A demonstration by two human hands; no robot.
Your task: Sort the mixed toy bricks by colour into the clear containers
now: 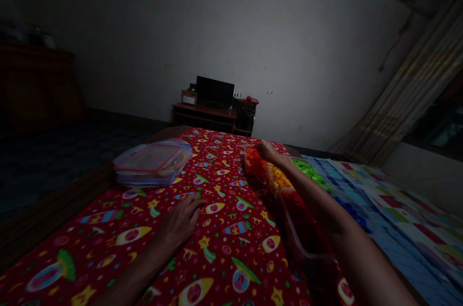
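Red cloth printed with rockets and stars [224, 229] covers the tabletop, and the left hand [179, 226] lies flat on it, palm down, fingers loosely spread and holding nothing. Well ahead of that hand and a little to its left sits a stack of clear zip bags [154, 164] with coloured edges; they look thin, floppy and slippery, so a stack like that would probably slide apart unless taken from underneath or pinched at the stiffer zip edge.

The right hand [265, 151] reaches far forward over a clear plastic box [289, 209] that runs along beneath the forearm. Its fingers curl down toward the orange pieces [255, 166] at the far end, but the dim light does not show whether they pinch anything. Just behind the hand lie yellow pieces [280, 178], and to its right green pieces [309, 170]. These look like small hard plastic bits, light and loose, likely best picked up a few at a time between fingertips. The box walls seem thin and a little flexible.

No brand, label or writing can be read anywhere.
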